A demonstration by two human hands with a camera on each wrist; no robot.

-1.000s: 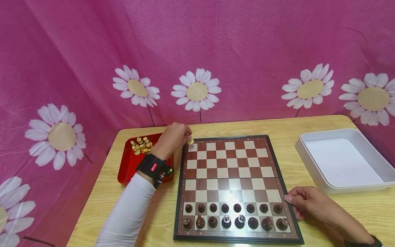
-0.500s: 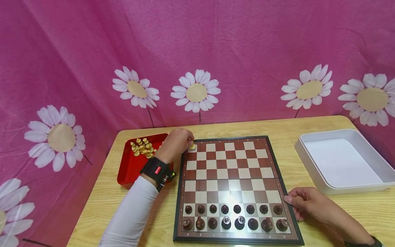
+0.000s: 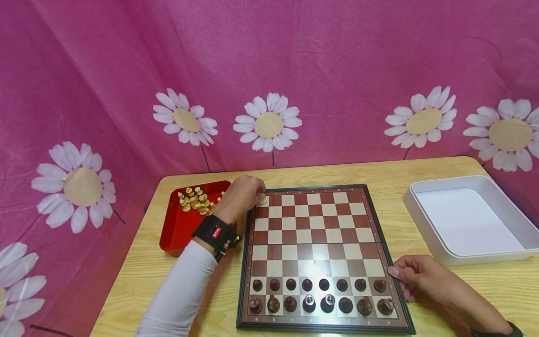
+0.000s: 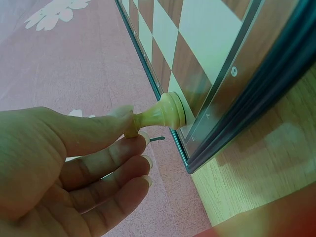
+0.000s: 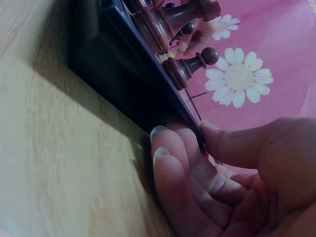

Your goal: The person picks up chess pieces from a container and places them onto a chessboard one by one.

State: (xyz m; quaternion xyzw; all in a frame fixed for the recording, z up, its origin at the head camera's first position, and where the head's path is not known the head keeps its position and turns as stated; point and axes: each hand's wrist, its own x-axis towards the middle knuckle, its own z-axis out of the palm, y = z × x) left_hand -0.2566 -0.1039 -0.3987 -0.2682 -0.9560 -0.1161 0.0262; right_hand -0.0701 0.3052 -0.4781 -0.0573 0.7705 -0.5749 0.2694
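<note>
My left hand [image 3: 242, 199] pinches a cream chess piece [image 4: 165, 113] by its top between thumb and forefinger; the fingertips hide the top. Its round base is at the far-left corner square of the chessboard [image 3: 320, 251]. The other fingers of that hand are bent loosely below the piece in the left wrist view. At the board's right edge, my right hand [image 3: 425, 276] grips the frame, thumb on the upper rim and fingers against the dark side. Dark pieces stand in two rows along the near side, including a pawn [image 5: 190, 66] and a rook [image 5: 170, 24] near this hand.
Left of the board stands a red tray [image 3: 168, 234] with several cream chess pieces heaped at its far end, partly covered by the left hand. A white bin [image 3: 425, 234] sits at the right. A pink flowered curtain [image 3: 337, 70] hangs behind the wooden table [image 3: 126, 285].
My left hand has moved slightly right and down, bringing the cream chess piece from over the board's far-left edge onto the corner square. The right hand has stayed at the board's edge.
</note>
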